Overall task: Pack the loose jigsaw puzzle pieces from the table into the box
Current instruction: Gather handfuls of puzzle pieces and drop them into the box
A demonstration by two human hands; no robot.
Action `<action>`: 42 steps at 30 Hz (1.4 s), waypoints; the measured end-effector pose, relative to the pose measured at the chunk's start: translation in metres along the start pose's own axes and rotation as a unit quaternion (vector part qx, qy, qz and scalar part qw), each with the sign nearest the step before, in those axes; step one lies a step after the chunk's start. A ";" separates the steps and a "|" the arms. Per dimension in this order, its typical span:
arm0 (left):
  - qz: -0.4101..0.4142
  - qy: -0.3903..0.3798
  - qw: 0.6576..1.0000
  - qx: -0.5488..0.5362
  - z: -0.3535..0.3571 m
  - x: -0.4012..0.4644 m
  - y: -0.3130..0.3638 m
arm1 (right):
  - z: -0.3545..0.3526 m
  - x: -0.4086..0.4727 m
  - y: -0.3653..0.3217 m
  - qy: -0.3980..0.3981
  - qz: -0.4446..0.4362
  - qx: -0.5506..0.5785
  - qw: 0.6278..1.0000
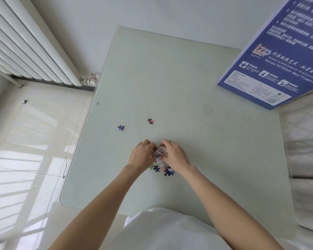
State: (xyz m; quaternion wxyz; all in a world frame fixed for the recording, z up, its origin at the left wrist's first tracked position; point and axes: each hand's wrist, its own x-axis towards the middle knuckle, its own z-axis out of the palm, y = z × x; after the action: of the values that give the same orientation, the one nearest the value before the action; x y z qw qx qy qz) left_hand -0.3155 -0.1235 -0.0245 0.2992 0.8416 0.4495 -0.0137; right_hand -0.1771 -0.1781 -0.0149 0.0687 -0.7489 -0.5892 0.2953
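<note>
— What is seen nearest the lens?

— White cloth [163, 230] is seen at the bottom edge, and two bare forearms are stretched out from it over the pale table [197, 98].

— How are the hands placed?

— Both are brought together over a small heap of puzzle pieces [160, 156]. The left hand [140, 156] is curled against the heap's left side and the right hand [173, 154] against its right side, so that a clump of pieces is pinched between the two sets of fingers. The upper part of the heap seems to be raised a little off the surface, though that cannot be told for certain.

— Is everything gathered?

— No. A few dark blue pieces [167, 171] are left lying flat on the table just under the wrists. Two strays are also seen farther out: a blue piece [121, 127] toward the left edge and a black and red piece [150, 121] nearer the middle, both well apart from the heap.

— And the box?

— A blue box [271, 56] is seen at the far right corner, tilted, with only its printed underside shown. Its inside is hidden, so what has been packed cannot be told.

— How far along is the job judged to be?

— Late, it is judged: few pieces are left on the table. The clump is not yet carried to the box, and the strays are not yet collected.
</note>
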 end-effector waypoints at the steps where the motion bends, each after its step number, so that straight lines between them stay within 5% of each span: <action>1: 0.001 0.003 1.000 0.005 0.000 0.000 0.000 | 0.001 -0.001 0.000 -0.001 0.004 0.003 1.000; 15: 0.019 0.001 0.994 0.111 -0.008 0.004 0.001 | -0.005 -0.001 -0.005 0.008 0.026 0.029 0.999; 30: -0.071 0.076 0.988 -0.118 -0.033 -0.008 0.006 | -0.047 -0.026 0.027 0.083 0.023 0.117 0.989; 38: 0.045 0.112 0.964 -0.237 -0.098 0.033 0.112 | -0.181 -0.067 0.050 0.162 0.011 0.292 0.942; 42: 0.147 0.148 0.943 -0.261 -0.152 0.089 0.195 | -0.285 -0.071 0.083 0.266 -0.032 0.256 0.929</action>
State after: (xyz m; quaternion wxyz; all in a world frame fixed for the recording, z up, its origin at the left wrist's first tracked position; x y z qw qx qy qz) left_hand -0.1506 -0.0602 0.1704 0.4368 0.7835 0.3475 0.2730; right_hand 0.0329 -0.1989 0.2057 0.4214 -0.7377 -0.4776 0.2240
